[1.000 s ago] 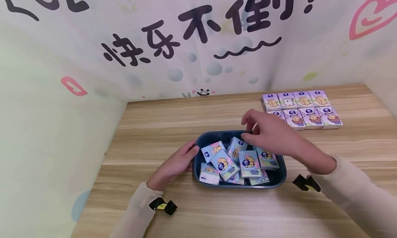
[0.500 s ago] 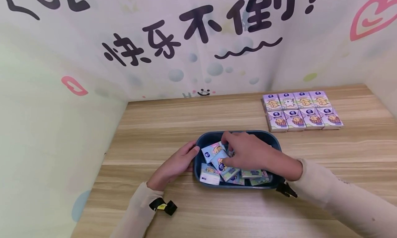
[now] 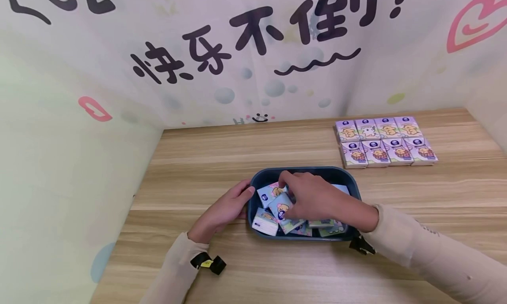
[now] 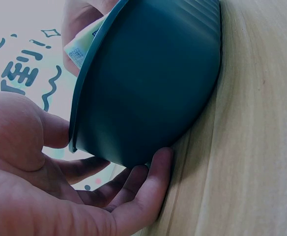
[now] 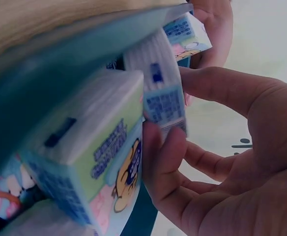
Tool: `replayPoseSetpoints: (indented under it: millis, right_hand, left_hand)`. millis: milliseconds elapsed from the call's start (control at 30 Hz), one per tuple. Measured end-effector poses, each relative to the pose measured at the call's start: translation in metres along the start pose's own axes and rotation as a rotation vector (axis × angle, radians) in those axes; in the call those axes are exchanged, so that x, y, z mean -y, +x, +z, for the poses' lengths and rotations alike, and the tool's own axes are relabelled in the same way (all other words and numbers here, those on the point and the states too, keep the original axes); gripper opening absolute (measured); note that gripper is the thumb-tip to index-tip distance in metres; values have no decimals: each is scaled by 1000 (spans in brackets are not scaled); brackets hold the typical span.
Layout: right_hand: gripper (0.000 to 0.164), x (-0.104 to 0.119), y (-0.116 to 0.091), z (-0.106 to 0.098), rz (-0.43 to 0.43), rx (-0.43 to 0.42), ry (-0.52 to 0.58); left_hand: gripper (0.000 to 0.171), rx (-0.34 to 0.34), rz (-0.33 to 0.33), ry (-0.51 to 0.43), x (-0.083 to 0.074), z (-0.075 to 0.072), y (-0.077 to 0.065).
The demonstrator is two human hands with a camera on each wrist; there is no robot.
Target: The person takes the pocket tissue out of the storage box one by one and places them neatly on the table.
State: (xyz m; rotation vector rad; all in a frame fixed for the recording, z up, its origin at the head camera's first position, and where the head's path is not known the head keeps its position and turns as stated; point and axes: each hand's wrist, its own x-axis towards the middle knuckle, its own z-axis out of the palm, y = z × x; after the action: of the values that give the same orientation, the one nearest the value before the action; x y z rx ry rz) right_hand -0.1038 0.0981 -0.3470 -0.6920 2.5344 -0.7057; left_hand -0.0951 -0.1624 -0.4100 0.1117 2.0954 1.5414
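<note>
A dark blue plastic tub (image 3: 343, 177) holds a jumble of small tissue packs with blue, green and pink cartoon prints. My left hand (image 3: 230, 206) grips its left end. In the left wrist view the thumb meets the tub's rim (image 4: 75, 113) and the curled fingers lie against the outer wall. My right hand (image 3: 314, 198) is inside the tub, its thumb and fingers pinching a tissue pack (image 5: 156, 81) that stands tilted. Another tissue pack (image 5: 94, 142) lies close beside it. The hand hides several packs in the middle of the tub from the head view.
Several purple tissue packs (image 3: 387, 141) lie in two neat rows at the back right of the wooden table (image 3: 222, 159). A printed white curtain (image 3: 237, 53) rises along the back edge. Black wrist cameras are strapped to both sleeves.
My right hand came down from above the tub's back rim and moved left among the packs, shifting some slightly. The left hand has stayed on the tub.
</note>
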Motion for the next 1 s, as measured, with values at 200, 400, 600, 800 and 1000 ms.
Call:
replayPoseSetpoints:
  millis: [200,400,600,800,1000]
  right_hand:
    - [53,-3,-2,-3,-19,15,51]
    - [45,-7,-10,-10,-36,-8,113]
    - [46,-17,-25,-29,-42,-65,242]
    - [43,-45,-44,-45,-29,-119,344]
    - [41,-79,-66,-57,40,-150,479]
  left_hand:
    - [53,-1,-6,0,0,1,1]
    - [52,9,11,-15,1,1,1]
    - [51,14,9,-22,0,1,0]
    - [52,-4,-10,-10,1,0,1]
    - [53,-3,-9,-8,2,-1,1]
